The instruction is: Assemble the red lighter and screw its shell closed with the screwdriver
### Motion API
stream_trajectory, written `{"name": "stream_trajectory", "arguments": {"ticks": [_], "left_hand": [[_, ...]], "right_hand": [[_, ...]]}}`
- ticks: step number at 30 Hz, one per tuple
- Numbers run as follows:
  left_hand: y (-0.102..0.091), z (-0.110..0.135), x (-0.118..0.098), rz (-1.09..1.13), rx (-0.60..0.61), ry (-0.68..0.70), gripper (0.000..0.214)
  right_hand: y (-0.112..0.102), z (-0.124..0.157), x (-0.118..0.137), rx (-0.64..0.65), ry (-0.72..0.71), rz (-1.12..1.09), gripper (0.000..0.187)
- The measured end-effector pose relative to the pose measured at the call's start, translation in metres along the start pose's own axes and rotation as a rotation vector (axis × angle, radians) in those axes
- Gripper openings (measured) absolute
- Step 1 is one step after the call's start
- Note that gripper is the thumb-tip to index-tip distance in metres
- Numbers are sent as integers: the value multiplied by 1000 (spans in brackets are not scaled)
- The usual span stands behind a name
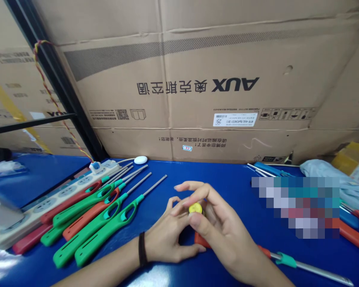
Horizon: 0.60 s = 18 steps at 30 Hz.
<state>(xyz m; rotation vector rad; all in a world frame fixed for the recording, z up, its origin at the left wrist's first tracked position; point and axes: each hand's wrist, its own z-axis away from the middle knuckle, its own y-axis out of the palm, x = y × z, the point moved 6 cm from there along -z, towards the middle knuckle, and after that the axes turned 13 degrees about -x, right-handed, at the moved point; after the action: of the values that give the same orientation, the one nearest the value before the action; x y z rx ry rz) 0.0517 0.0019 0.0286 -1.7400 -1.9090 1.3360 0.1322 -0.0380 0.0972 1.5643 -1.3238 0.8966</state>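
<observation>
Near the middle of the table my right hand (227,235) pinches a small yellow round-topped piece (195,207) between thumb and fingers. What lies under the yellow top is hidden. My left hand (167,227), with a dark band on its wrist, reaches in from the left. Its thumb lies along the end of an orange long-necked lighter (201,240), and its fingers curl behind, partly hidden by my right hand. The lighter's metal tube (320,272) comes out to the right past my right wrist, with a teal piece (285,260) around it.
Several green, red and orange long-necked lighters (107,229) lie at left against a white power strip (68,191). More lighters (351,235) lie at right, near a pixelated patch and a pale plastic bag (326,175). A large cardboard sheet (182,52) stands behind the blue table (155,179).
</observation>
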Motion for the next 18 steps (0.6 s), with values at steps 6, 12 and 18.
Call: {"name": "stream_trajectory", "arguments": {"ticks": [6, 12, 18], "left_hand": [[2, 2, 2, -18, 3, -6, 34], [2, 1, 2, -10, 9, -21, 36], [3, 1, 2, 23, 13, -23, 23]], "right_hand": [[-1, 2, -8, -51, 36, -11, 19], [-2, -1, 0, 15, -18, 13, 10], [1, 3, -7, 34, 47, 47, 20]]}}
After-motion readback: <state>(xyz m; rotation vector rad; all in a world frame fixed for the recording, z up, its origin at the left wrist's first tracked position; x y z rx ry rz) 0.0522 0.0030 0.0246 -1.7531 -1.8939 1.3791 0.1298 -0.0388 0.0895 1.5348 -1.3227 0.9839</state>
